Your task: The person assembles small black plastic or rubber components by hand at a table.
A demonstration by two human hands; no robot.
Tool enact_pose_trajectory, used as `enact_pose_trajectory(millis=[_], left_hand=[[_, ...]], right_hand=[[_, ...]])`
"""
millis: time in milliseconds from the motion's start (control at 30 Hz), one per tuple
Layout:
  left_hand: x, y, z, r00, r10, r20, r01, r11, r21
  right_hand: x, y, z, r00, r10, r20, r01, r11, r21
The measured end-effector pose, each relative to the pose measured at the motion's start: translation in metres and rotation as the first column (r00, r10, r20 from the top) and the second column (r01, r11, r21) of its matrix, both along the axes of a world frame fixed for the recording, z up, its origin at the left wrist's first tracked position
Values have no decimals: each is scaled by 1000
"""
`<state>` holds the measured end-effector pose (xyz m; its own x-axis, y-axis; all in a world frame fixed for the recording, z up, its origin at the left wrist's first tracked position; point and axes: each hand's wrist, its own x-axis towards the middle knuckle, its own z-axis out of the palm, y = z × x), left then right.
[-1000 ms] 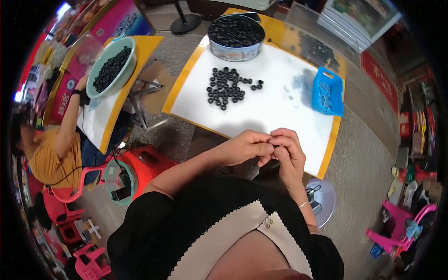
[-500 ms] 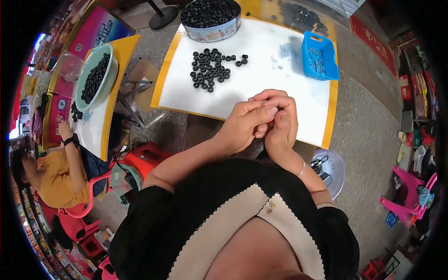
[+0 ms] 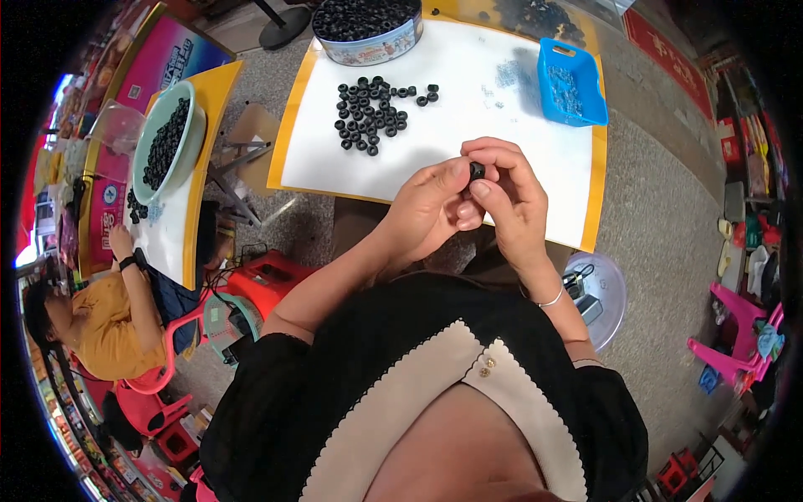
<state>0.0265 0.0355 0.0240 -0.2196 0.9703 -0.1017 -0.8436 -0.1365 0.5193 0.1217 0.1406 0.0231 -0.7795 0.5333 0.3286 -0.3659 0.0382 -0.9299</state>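
- Fingers (image 3: 481, 189) of the left hand (image 3: 431, 209) and right hand (image 3: 510, 201) are pinching one small black rubber ring (image 3: 477, 171) together, above the white table's (image 3: 468, 134) near edge.
- Beyond, loose black rings (image 3: 372, 113) are lying beside a blue plastic tray (image 3: 569, 82) and a round tin of rings (image 3: 368, 25).

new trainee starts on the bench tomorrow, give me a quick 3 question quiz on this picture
1. True or false: both hands pinch one small black ring between them.
2. Where does the loose pile of black rings lie? A in the blue tray B on the white sheet C on the floor
3. What fills the round tin at the table's far edge?

Key: 1 true; 2 B; 3 black rings
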Motion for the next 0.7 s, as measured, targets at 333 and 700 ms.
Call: enact_pose_trajectory(millis=[333, 700], left_hand=[[3, 0, 4, 994, 48, -101, -56, 995, -78], [0, -3, 2, 992, 60, -111, -64, 997, -34]], right_hand=[[6, 4, -1, 998, 62, 12, -59, 985, -160], [5, 13, -14, 981, 175, -80, -183, 977, -112]])
